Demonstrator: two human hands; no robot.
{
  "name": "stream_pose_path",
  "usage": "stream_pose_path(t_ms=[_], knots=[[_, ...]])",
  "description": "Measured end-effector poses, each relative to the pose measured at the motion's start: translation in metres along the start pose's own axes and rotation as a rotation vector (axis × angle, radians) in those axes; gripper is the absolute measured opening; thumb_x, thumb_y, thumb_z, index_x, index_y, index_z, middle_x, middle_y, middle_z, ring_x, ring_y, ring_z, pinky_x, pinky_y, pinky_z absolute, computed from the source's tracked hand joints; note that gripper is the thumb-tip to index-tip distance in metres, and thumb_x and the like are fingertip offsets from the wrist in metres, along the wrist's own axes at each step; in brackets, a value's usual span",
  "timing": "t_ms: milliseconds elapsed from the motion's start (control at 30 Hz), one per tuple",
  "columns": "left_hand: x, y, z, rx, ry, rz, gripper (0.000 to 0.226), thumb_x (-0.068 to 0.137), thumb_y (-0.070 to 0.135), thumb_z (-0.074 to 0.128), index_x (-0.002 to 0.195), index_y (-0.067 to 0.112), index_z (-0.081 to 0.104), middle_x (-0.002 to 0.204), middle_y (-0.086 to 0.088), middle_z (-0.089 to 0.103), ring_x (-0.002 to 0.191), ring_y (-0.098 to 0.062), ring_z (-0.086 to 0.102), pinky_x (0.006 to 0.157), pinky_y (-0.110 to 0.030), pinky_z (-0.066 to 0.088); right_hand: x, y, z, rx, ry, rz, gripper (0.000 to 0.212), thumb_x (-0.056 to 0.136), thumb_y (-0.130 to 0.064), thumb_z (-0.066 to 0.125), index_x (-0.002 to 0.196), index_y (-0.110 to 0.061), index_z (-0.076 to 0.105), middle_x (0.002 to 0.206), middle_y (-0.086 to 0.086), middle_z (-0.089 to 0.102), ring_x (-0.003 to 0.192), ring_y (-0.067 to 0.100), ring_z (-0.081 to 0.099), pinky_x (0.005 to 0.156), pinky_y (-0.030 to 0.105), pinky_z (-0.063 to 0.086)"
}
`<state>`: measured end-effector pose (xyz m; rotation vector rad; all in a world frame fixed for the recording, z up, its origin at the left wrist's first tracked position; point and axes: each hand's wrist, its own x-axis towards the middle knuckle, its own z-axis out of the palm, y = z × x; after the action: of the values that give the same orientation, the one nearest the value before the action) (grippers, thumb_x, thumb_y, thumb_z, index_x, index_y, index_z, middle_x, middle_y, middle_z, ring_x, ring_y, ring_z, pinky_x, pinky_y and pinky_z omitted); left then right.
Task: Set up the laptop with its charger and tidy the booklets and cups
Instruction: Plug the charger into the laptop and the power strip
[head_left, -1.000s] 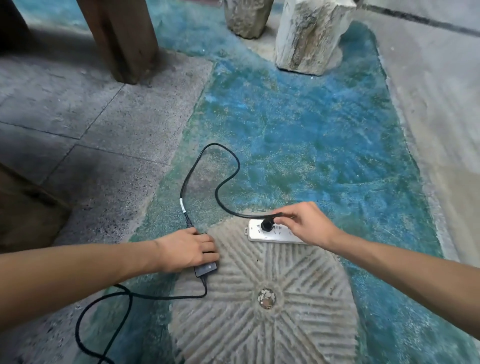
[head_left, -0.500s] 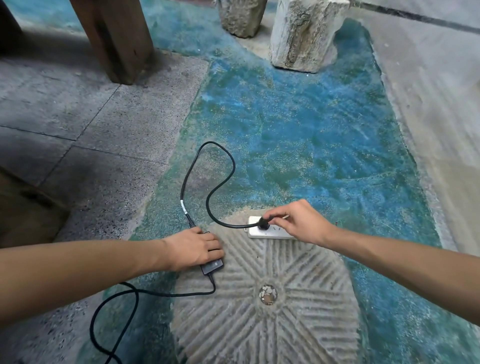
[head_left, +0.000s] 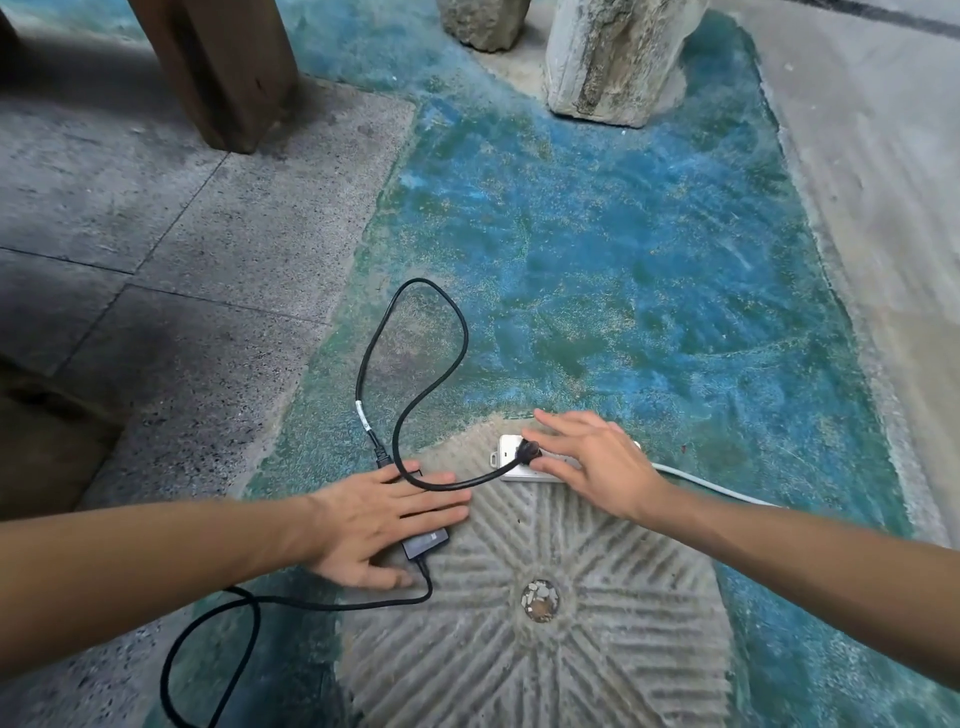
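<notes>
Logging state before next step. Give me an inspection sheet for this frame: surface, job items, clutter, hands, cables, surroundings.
Surface: grooved round stone set in blue-green floor.
Job's things: charger brick under left hand; black plug seated in white power strip. Laptop, booklets, cups: nothing seen.
Clutter: nothing seen.
Hands: left hand flat, fingers straight; right hand open over the strip.
Cables: black cable looped; white lead runs right.
Surroundings: wooden post, stone blocks.

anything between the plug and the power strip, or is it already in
Nothing visible stands between them. The black plug already sits in the white power strip on the millstone. The right hand rests open over the strip, hiding its other sockets.
</notes>
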<state>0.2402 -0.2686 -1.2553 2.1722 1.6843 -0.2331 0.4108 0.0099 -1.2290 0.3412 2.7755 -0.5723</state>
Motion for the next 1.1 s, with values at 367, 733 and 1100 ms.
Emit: stream_pose_path(t_ms=[367, 733, 1100], knots=[[0.012, -0.004, 0.019, -0.068, 0.128, -0.006, 0.078, 0.1, 0.066, 0.019, 0.159, 0.026, -0.012, 0.17, -0.001, -0.003, 0.155, -0.013, -0.012, 0.123, -0.045, -0.003, 0.004, 0.008, 0.02, 0.052, 0.025, -0.008, 0.049, 0.1, -0.054, 0.046, 0.146, -0.037, 0.044, 0.153, -0.014, 0.043, 0.141, 0.013, 0.048, 0.122, 0.039, 0.031], [0.014, -0.004, 0.015, -0.084, 0.132, 0.01, 0.077, 0.101, 0.063, 0.026, 0.161, 0.025, -0.005, 0.17, 0.003, -0.005, 0.155, -0.014, -0.006, 0.123, -0.045, -0.001, 0.005, 0.01, 0.027, -0.011, -0.019, 0.09, 0.048, 0.102, -0.057, 0.038, 0.149, -0.047, 0.038, 0.159, -0.024, 0.033, 0.146, 0.012, 0.036, 0.121, 0.065, 0.009], [0.014, 0.006, -0.005, -0.087, 0.095, 0.014, 0.073, 0.1, 0.065, 0.018, 0.159, 0.033, -0.012, 0.168, 0.013, -0.013, 0.154, -0.007, -0.004, 0.124, -0.044, -0.006, 0.001, 0.007, 0.02, -0.206, -0.046, 0.057, 0.064, 0.095, -0.073, 0.01, 0.154, -0.051, 0.017, 0.165, -0.015, 0.025, 0.155, 0.013, 0.019, 0.127, 0.053, 0.003]])
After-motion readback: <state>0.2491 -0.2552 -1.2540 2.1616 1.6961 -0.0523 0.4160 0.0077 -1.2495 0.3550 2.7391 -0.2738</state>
